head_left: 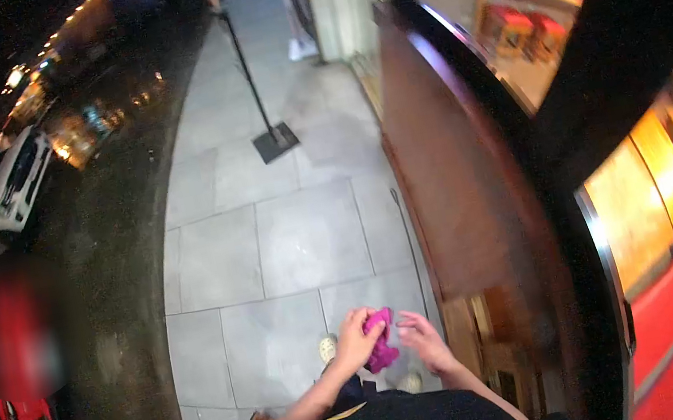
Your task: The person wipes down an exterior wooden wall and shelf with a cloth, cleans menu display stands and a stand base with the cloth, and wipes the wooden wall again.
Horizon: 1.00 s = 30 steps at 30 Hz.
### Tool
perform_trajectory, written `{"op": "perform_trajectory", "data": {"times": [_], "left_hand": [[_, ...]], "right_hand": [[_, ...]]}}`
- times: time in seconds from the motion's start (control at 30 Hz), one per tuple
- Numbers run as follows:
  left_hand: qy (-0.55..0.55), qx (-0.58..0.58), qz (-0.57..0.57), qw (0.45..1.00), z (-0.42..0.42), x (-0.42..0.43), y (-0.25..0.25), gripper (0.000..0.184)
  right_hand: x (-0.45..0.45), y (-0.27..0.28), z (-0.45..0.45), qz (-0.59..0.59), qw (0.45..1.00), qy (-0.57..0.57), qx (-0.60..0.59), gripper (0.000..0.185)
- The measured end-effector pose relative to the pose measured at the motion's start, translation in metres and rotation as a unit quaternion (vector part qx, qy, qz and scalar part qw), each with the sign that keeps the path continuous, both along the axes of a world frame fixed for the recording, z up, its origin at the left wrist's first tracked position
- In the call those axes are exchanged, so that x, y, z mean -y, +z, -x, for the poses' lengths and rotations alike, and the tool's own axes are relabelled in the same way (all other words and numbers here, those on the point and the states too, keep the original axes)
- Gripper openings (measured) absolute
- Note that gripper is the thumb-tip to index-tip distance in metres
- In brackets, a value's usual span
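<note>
A crumpled magenta cloth point(384, 351) is bunched in front of my body at waist height. My left hand point(361, 337) grips it, thumb across its upper part. Just to the right, my right hand point(421, 339) has its fingers apart and curved toward the cloth, with a small gap between them. Below the hands, parts of my light-coloured shoes point(328, 349) show on the pavement.
Grey paving slabs point(305, 238) run ahead. A black stand with a square base point(277, 142) is on them, and a person's legs point(295, 15) are beyond. A brown wall panel point(460, 170) and windows line the right; the dark road with a white car point(11, 191) lies left.
</note>
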<state>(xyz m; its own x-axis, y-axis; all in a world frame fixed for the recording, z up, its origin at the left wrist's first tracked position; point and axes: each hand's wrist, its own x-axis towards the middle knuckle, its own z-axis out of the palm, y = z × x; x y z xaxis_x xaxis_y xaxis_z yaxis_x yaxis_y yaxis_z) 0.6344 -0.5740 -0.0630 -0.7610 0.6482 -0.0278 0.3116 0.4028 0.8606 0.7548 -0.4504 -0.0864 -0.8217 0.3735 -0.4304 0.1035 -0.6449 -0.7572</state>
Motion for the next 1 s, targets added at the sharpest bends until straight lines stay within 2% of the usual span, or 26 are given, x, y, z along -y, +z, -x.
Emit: {"op": "perform_trajectory", "data": {"times": [0.07,0.17,0.2,0.3,0.33,0.43,0.47,0.53,0.57,0.6,0.7,0.73,0.8,0.87,0.93,1.0], "left_hand": [[0.016,0.058,-0.045,0.997,0.032,0.012,0.022,0.023],[0.122,-0.024,-0.073,0.99,0.105,0.037,0.023,0.023],[0.143,-0.174,-0.08,0.971,0.131,0.048,0.03,0.021],[0.174,-0.038,-0.088,0.98,0.211,0.081,0.014,0.021],[0.21,-0.034,-0.13,0.968,0.239,0.085,0.012,0.022],[0.142,0.068,-0.17,0.973,0.331,0.107,0.03,0.029],[0.131,0.023,-0.13,0.983,0.358,0.109,0.045,0.028],[-0.021,0.148,-0.046,0.988,0.414,0.117,0.07,0.027],[-0.098,0.207,-0.003,0.973,0.441,0.12,0.078,0.028],[-0.127,0.262,-0.038,0.956,0.466,0.117,0.084,0.027],[-0.093,0.251,-0.182,0.946,0.542,0.107,0.087,0.027],[-0.07,0.254,-0.2,0.944,0.572,0.111,0.088,0.018],[-0.001,0.273,-0.29,0.917,0.625,0.115,0.088,0.018],[0.052,0.315,-0.38,0.868,0.67,0.113,0.091,0.027],[0.082,0.363,-0.47,0.801,0.722,0.104,0.111,0.037],[0.135,0.404,-0.497,0.756,0.774,0.091,0.108,0.039]], "right_hand": [[0.013,0.022,0.063,-0.12,0.985,0.119,-0.018,0.018],[0.022,0.018,0.162,-0.143,0.975,0.161,-0.061,0.016],[0.028,0.016,0.196,-0.15,0.971,0.171,-0.077,0.016],[0.046,0.02,0.295,-0.317,0.933,0.143,-0.091,0.013],[0.054,0.026,0.328,-0.263,0.956,0.091,-0.09,0.013],[0.058,0.052,0.426,-0.292,0.948,0.035,-0.121,0.012],[0.057,0.067,0.458,-0.287,0.949,0.028,-0.126,0.013],[0.057,0.099,0.508,-0.274,0.953,0.011,-0.13,0.013],[0.055,0.103,0.533,-0.289,0.948,0.037,-0.126,0.012],[0.051,0.106,0.558,-0.304,0.943,0.063,-0.124,0.012],[0.02,0.099,0.647,-0.383,0.909,0.088,-0.137,0.013],[0.004,0.091,0.682,-0.413,0.895,0.09,-0.144,0.015],[-0.041,0.082,0.758,-0.407,0.899,0.065,-0.152,0.025],[-0.088,0.076,0.842,-0.482,0.869,0.0,-0.11,0.035],[-0.129,0.079,0.932,-0.479,0.868,-0.081,-0.108,0.047],[-0.161,0.097,1.012,-0.484,0.85,-0.162,-0.128,0.054]]}}
